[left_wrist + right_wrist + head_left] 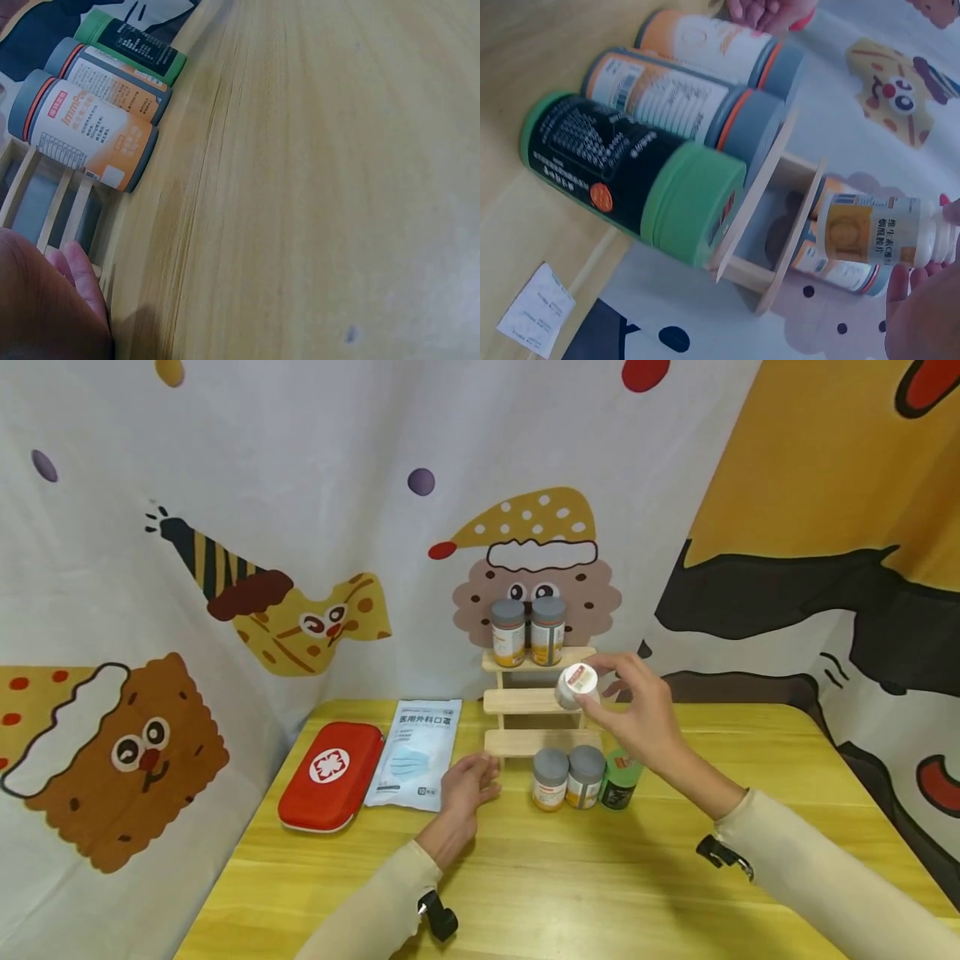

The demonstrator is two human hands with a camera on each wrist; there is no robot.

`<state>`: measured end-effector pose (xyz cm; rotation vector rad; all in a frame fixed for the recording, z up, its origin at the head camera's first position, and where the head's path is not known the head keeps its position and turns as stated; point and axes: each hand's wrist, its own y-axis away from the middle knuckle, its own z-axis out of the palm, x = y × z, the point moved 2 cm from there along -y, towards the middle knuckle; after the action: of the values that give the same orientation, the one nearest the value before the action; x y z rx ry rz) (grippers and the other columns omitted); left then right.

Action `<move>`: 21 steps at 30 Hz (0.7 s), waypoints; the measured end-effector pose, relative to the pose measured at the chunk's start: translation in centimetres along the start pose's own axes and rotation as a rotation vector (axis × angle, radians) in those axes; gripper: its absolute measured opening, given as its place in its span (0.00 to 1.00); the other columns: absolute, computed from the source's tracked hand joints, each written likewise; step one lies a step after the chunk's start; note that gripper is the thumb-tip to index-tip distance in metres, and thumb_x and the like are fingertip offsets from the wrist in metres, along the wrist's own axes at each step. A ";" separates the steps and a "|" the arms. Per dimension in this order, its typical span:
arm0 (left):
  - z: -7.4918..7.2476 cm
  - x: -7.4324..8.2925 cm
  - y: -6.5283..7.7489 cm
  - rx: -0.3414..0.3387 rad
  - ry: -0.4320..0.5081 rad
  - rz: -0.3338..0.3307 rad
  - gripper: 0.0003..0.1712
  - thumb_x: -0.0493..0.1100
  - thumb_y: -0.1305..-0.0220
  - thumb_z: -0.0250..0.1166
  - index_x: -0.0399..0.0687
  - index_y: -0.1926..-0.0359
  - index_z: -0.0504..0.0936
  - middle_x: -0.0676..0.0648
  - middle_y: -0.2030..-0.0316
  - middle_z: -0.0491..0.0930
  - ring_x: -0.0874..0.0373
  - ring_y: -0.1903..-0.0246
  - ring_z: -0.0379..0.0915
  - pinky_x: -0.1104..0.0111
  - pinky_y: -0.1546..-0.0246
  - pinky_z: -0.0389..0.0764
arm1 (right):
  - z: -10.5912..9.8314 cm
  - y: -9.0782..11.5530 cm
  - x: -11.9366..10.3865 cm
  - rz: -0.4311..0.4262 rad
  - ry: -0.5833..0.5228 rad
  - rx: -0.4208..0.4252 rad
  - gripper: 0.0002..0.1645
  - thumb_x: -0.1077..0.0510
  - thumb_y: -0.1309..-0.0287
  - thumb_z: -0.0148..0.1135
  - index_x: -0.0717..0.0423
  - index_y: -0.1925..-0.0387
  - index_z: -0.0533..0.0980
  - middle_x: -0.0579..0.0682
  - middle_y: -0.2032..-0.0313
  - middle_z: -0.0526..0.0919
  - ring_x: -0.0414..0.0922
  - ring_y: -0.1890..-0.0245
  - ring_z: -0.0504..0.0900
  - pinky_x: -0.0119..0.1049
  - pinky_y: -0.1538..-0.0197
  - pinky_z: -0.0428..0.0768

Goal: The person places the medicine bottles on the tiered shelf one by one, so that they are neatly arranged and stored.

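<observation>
My right hand [641, 706] grips a small white-capped pill bottle [576, 683] by its cap, at the right end of the wooden rack's [536, 742] middle tier. In the right wrist view the bottle's orange-and-white label [866, 229] shows; contact with the tier cannot be told. My left hand [468, 785] is at the rack's lower left end, its fingers loosely extended against the wood. Two grey-lidded bottles [508, 633] stand on the top tier. Before the rack stand two more grey-lidded bottles [551, 779] and a green-lidded black jar [620, 781].
Left of the rack lie a blue-and-white mask packet [412, 752] and a red first-aid case [330, 777]. A small printed paper slip [536, 311] is on the table [525, 885]. Behind the table hangs a cartoon-printed cloth [337, 485].
</observation>
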<state>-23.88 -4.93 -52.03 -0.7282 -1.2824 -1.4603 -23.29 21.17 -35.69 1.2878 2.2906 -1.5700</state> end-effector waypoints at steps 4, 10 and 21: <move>-0.1 -0.1 0.0 -0.005 -0.003 0.004 0.20 0.48 0.23 0.64 0.38 0.41 0.82 0.43 0.49 0.90 0.60 0.58 0.85 0.62 0.55 0.92 | 0.1 -1.0 1.0 0.031 0.008 0.042 0.28 0.66 0.47 0.81 0.55 0.43 0.83 0.53 0.54 0.84 0.38 0.53 0.80 0.16 0.59 0.79; -0.2 0.0 0.0 -0.003 -0.008 0.012 0.19 0.47 0.22 0.64 0.38 0.42 0.82 0.42 0.48 0.90 0.60 0.58 0.85 0.62 0.56 0.92 | 0.5 -2.6 2.6 0.074 0.027 0.054 0.28 0.64 0.45 0.81 0.56 0.42 0.82 0.54 0.53 0.83 0.39 0.52 0.79 0.21 0.60 0.82; -0.2 -0.1 -0.2 0.004 -0.010 0.000 0.15 0.47 0.23 0.65 0.41 0.45 0.84 0.45 0.49 0.90 0.58 0.57 0.86 0.65 0.56 0.92 | 0.9 -5.8 4.5 0.126 0.003 0.107 0.24 0.64 0.43 0.79 0.61 0.45 0.83 0.60 0.54 0.83 0.54 0.52 0.81 0.21 0.61 0.82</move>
<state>-24.01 -5.09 -52.24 -0.7338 -1.2931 -1.4555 -30.37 22.42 -34.04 1.4295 2.1071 -1.6681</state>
